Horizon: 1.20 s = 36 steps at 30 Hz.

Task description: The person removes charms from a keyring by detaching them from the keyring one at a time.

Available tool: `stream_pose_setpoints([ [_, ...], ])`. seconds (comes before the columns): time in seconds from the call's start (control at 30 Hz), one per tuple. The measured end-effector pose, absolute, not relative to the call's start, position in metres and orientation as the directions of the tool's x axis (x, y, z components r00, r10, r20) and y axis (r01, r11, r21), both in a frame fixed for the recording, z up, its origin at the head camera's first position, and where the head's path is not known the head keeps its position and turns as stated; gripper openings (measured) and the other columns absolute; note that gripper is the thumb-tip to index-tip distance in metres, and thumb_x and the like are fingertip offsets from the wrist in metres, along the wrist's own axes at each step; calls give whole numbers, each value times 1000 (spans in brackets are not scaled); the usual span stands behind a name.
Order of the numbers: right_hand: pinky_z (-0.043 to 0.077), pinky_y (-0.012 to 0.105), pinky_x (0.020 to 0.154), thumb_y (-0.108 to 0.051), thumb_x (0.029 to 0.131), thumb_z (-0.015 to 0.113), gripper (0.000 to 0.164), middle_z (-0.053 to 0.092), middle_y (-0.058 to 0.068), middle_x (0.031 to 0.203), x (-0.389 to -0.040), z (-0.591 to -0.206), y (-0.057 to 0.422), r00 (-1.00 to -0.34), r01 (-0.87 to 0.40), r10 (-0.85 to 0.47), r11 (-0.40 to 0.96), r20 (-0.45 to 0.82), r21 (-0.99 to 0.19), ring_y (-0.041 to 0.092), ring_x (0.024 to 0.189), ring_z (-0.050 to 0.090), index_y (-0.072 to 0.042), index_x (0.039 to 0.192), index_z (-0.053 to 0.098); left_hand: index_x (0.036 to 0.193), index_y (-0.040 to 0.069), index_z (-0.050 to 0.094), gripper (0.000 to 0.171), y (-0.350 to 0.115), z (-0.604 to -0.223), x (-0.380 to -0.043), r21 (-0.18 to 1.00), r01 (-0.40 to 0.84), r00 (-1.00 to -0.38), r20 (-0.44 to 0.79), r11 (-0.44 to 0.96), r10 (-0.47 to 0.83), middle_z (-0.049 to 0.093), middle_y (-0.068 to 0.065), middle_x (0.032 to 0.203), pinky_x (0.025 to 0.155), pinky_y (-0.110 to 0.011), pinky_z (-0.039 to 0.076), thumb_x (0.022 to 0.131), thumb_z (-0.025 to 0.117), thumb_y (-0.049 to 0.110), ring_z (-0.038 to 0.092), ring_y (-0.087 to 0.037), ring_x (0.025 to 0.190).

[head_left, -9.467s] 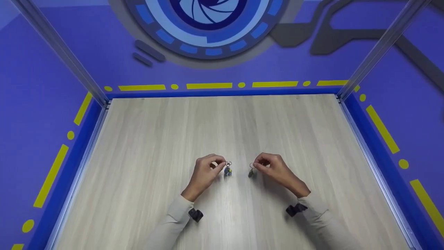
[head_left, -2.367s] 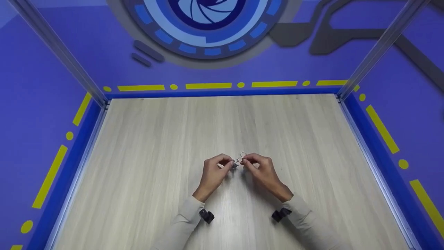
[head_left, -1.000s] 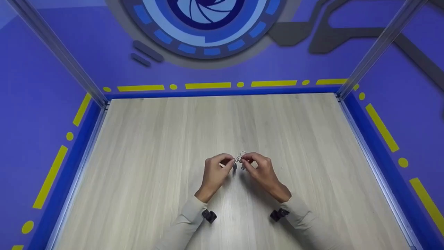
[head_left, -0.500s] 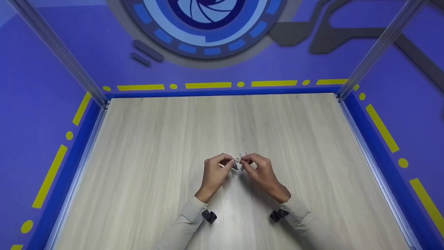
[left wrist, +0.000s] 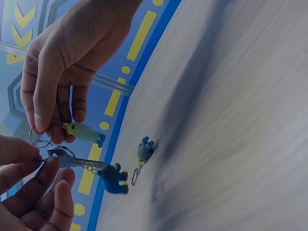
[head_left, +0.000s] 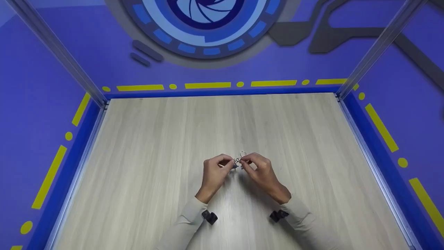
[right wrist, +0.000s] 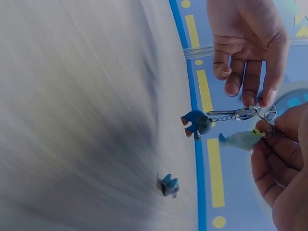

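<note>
In the head view my left hand [head_left: 214, 175] and right hand [head_left: 262, 172] meet fingertip to fingertip over the table. My left fingertips pinch a metal ring with a slim silver shaft [left wrist: 82, 162], key-like, and a chain from which a blue animal-figure keychain [left wrist: 114, 179] hangs. My right thumb and finger pinch the ring end of a pale green figure keychain [left wrist: 84, 132] with a yellow head. The split rings [right wrist: 270, 115] overlap between the hands; one ring [head_left: 243, 153] stands up above my right fingertips. Whether the rings are linked, I cannot tell.
A blue-grey figure keychain [left wrist: 145, 149] shows against the tabletop [head_left: 222, 121] below the hands, shadow beside it. Blue panel walls [head_left: 222, 74] with yellow marks and metal posts [head_left: 381, 48] enclose the table on three sides. A black camera [head_left: 209, 217] sits on each wrist.
Hands that were apart, each with a keychain, have come together and the rings now overlap. In the last second the hanging pieces sway and turn slightly; the hands hardly move.
</note>
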State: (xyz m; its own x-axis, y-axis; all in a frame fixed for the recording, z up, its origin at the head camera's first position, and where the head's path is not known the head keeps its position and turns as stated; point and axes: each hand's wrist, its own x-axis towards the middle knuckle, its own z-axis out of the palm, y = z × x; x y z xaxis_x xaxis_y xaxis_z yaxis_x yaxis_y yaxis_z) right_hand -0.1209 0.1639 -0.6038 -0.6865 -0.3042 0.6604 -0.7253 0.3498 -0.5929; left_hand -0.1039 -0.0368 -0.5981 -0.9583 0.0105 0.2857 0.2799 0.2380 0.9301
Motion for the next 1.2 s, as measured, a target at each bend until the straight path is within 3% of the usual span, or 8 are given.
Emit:
stream_pose_setpoints([
  [0.27,64,36,71,9,97,79,12,80,9,95,-123,-604,166,-700,-714,-308,347,645,-609,22,82,76,-2,101,78,89,8,83,10,-35,-599,-104,934,282,-957,291,221,-11,79,1,81,63,-23,54,96,82,1,70,-10,71],
  [0.57,55,14,74,17,91,79,21,80,7,91,-122,-602,165,-767,-642,-223,275,602,-716,26,74,74,-2,101,78,94,9,81,6,-36,-600,-105,943,267,-963,271,200,9,80,1,86,64,-25,56,99,81,6,73,-13,74],
  [0.77,58,19,72,15,93,79,20,81,6,93,-121,-602,165,-765,-644,-248,300,595,-703,22,76,75,-3,101,78,95,12,80,7,-40,-599,-106,918,273,-962,267,287,62,79,4,89,66,-24,56,100,80,8,72,-11,81],
  [1.2,60,31,70,11,96,77,14,81,6,95,-125,-600,170,-739,-671,-344,297,579,-680,21,77,74,-2,102,77,93,11,80,10,-43,-588,-109,775,421,-907,366,471,209,78,3,93,67,-25,53,96,78,2,72,-16,83],
])
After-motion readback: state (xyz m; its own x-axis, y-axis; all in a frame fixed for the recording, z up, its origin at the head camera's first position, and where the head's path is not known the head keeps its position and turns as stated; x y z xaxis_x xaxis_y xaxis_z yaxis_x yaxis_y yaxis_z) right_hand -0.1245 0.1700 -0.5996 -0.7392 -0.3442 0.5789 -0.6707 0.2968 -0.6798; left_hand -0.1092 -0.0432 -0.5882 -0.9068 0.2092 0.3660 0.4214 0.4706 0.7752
